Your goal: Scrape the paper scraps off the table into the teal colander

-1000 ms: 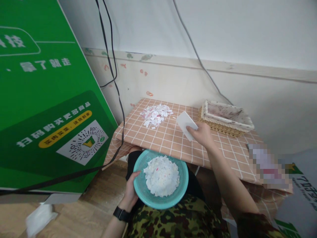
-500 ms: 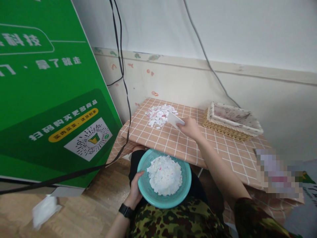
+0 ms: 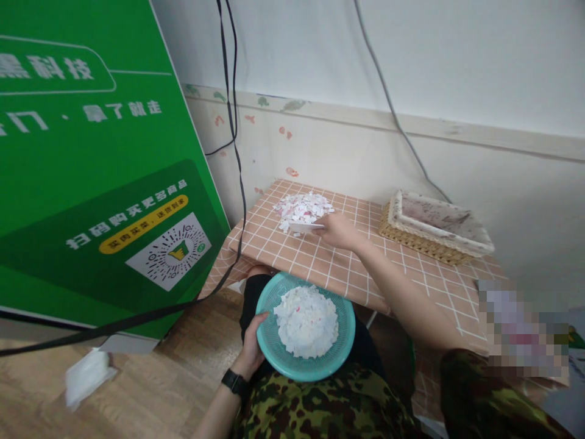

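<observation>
My left hand (image 3: 254,341) grips the left rim of a round teal plastic basket (image 3: 269,360), thumb over the edge. The basket sits on my lap and bears a heap of white paper scraps (image 3: 307,323) with a few red specks. Over the table, my right hand (image 3: 337,230) is closed on one end of a flat white card (image 3: 303,227). The card is held low at the near edge of a pile of white and pinkish paper scraps (image 3: 304,206). My right fingertips are partly hidden behind the hand.
A brown checked cloth covers the table (image 3: 356,262). At its right stands a cloth-lined wicker basket (image 3: 432,244). A green cabinet (image 3: 91,152) is on the left, with a dark strap (image 3: 241,183) hanging before it. White plastic (image 3: 89,376) lies on the floor.
My right hand has moved slightly left and turned the card, which now lies nearly level at the pile's near edge. My left hand keeps its hold. The view has shifted a little.
</observation>
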Available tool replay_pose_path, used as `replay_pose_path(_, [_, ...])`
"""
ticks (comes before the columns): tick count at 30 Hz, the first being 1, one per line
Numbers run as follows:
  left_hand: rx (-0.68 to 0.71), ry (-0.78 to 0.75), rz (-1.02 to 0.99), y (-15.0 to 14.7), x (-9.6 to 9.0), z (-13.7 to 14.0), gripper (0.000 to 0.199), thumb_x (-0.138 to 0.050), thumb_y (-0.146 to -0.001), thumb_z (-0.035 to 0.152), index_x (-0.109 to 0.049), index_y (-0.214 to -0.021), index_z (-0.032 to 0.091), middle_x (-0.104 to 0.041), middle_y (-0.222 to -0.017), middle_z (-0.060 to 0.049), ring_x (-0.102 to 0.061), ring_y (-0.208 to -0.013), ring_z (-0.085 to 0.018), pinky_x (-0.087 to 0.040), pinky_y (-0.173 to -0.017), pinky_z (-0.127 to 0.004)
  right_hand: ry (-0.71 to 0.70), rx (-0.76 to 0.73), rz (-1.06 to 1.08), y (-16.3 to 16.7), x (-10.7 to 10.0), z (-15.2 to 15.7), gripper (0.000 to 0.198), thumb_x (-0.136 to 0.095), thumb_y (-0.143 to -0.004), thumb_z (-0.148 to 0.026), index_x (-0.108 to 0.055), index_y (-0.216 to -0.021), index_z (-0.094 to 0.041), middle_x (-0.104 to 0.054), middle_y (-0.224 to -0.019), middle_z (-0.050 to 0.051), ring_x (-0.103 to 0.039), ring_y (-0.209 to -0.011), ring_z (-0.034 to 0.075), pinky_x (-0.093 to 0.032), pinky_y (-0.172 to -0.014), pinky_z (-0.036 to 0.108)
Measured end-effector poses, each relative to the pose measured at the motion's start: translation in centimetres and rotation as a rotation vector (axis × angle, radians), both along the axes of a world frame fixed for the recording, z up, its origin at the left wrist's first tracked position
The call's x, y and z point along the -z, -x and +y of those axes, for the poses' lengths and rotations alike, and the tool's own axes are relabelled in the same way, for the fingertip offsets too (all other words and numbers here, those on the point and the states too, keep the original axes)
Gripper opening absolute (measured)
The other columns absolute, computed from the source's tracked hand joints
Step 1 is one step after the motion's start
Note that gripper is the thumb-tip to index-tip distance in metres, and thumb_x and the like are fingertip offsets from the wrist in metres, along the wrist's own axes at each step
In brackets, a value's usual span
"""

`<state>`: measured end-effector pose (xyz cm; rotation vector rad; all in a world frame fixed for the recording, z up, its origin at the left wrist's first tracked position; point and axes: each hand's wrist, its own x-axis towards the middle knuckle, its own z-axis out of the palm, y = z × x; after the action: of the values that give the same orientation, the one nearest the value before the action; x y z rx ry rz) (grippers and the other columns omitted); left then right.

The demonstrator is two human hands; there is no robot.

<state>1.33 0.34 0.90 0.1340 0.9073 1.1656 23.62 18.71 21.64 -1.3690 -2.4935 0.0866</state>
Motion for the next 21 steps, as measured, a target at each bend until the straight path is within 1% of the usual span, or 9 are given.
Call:
replay_pose_path(5, [0.003, -0.001, -0.008, 0.0, 0.0, 0.0, 0.022, -0.063, -0.071, 0.028, -0.069, -0.081, 0.009, -0.074, -0.076, -0.01, -0.067, -0.066, -0.022, -0.051, -0.071, -0.034, 0.113, -0.091, 0.016, -1.0, -1.2, -0.1, 0.011, -0.059, -0.075, -0.024, -0.066, -0.073, -0.016, -0.067, -0.077, 0.006, -0.057, -0.072, 0.017, -0.037, -0.065, 0.026])
replay_pose_path(8, [-0.01, 0.011, -0.005, -0.1, -0.2, 0.0, 0.019, -0.063, -0.07, 0.026, -0.069, -0.079, 0.01, -0.074, -0.074, -0.009, -0.066, -0.064, -0.021, -0.051, -0.07, -0.034, 0.129, -0.031, 0.046, -1.5, -1.2, -0.6, 0.015, -0.057, -0.078, -0.025, -0.065, -0.071, -0.015, -0.065, -0.07, 0.005, -0.055, -0.064, 0.015, -0.036, -0.06, 0.026])
replay_pose_path(10, [-0.02, 0.018, -0.003, -0.1, -0.4, -0.1, 0.018, -0.063, -0.07, 0.026, -0.069, -0.078, 0.011, -0.074, -0.074, -0.009, -0.066, -0.064, -0.021, -0.052, -0.07, -0.034, 0.13, 0.017, 0.065, -1.9, -0.9, -1.0, 0.018, -0.055, -0.079, -0.027, -0.065, -0.07, -0.015, -0.063, -0.065, 0.004, -0.053, -0.059, 0.014, -0.034, -0.056, 0.026])
replay_pose_path(12, [-0.034, 0.031, -0.004, -0.1, -0.7, 0.0, 0.018, -0.063, -0.07, 0.026, -0.069, -0.079, 0.011, -0.074, -0.073, -0.008, -0.067, -0.065, -0.021, -0.052, -0.07, -0.034, 0.153, 0.029, 0.088, -2.3, -0.3, -1.6, 0.02, -0.054, -0.08, -0.028, -0.065, -0.07, -0.015, -0.062, -0.061, 0.003, -0.051, -0.055, 0.013, -0.032, -0.053, 0.025])
replay_pose_path(15, [-0.06, 0.033, -0.01, 0.1, -1.4, 0.1, 0.019, -0.064, -0.07, 0.026, -0.069, -0.081, 0.011, -0.074, -0.075, -0.009, -0.067, -0.066, -0.021, -0.052, -0.071, -0.033, 0.242, -0.019, 0.164, -3.2, 0.3, -2.7, 0.024, -0.053, -0.082, -0.033, -0.066, -0.073, -0.015, -0.061, -0.061, 0.001, -0.05, -0.054, 0.012, -0.033, -0.052, 0.024])
replay_pose_path(17, [-0.077, 0.021, 0.008, 0.3, -2.0, 0.2, 0.018, -0.064, -0.071, 0.025, -0.069, -0.079, 0.01, -0.074, -0.075, -0.009, -0.067, -0.065, -0.021, -0.052, -0.07, -0.033, 0.284, -0.034, 0.22, -3.8, 0.7, -3.4, 0.027, -0.052, -0.082, -0.037, -0.066, -0.075, -0.015, -0.06, -0.061, 0.001, -0.05, -0.054, 0.012, -0.033, -0.051, 0.024])
replay_pose_path(19, [-0.074, 0.01, 0.017, 0.6, -2.7, 0.5, 0.018, -0.063, -0.072, 0.025, -0.069, -0.08, 0.01, -0.074, -0.076, -0.009, -0.067, -0.066, -0.021, -0.052, -0.072, -0.034, 0.264, 0.006, 0.255, -4.1, 1.1, -4.2, 0.03, -0.05, -0.083, -0.039, -0.067, -0.076, -0.016, -0.061, -0.061, 0.001, -0.05, -0.054, 0.012, -0.034, -0.051, 0.024])
replay_pose_path(21, [-0.09, 0.019, 0.032, 1.0, -3.4, 0.7, 0.016, -0.063, -0.071, 0.024, -0.069, -0.078, 0.011, -0.074, -0.073, -0.008, -0.067, -0.065, -0.021, -0.052, -0.072, -0.034, 0.213, 0.063, 0.251, -4.2, 1.6, -4.7, 0.029, -0.049, -0.084, -0.039, -0.068, -0.079, -0.017, -0.063, -0.064, 0.002, -0.053, -0.056, 0.014, -0.035, -0.053, 0.024])
